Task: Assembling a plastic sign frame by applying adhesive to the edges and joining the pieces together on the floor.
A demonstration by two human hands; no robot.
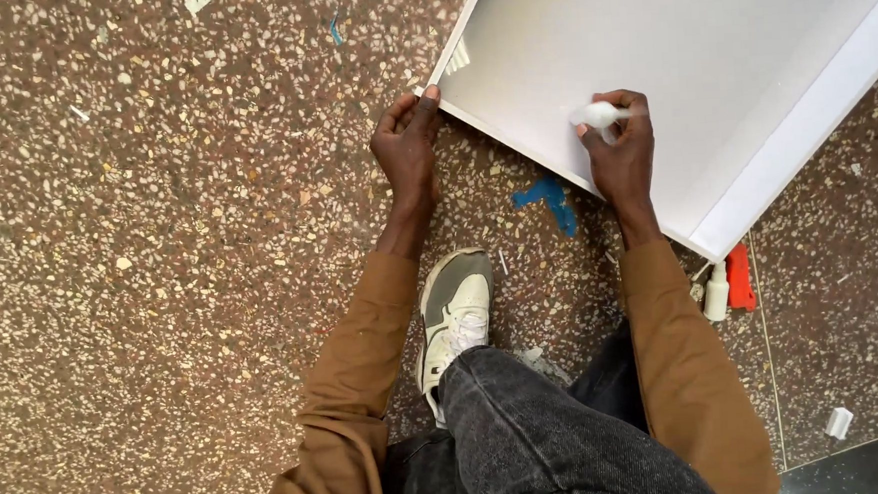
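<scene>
A large white box-like panel point(709, 52) with raised edges lies on the speckled floor at the upper right. My left hand point(407, 148) rests against its near corner, fingers touching the edge. My right hand point(619, 142) reaches over the near edge and pinches a small white wad point(598, 114) pressed onto the panel's inner surface. Both sleeves are brown.
A blue scrap point(549, 199) lies on the terrazzo floor between my hands. A small white bottle point(717, 293) and a red tool point(740, 276) sit beside the panel's right corner. My sneaker point(454, 311) and bent knee are below. White debris is scattered about.
</scene>
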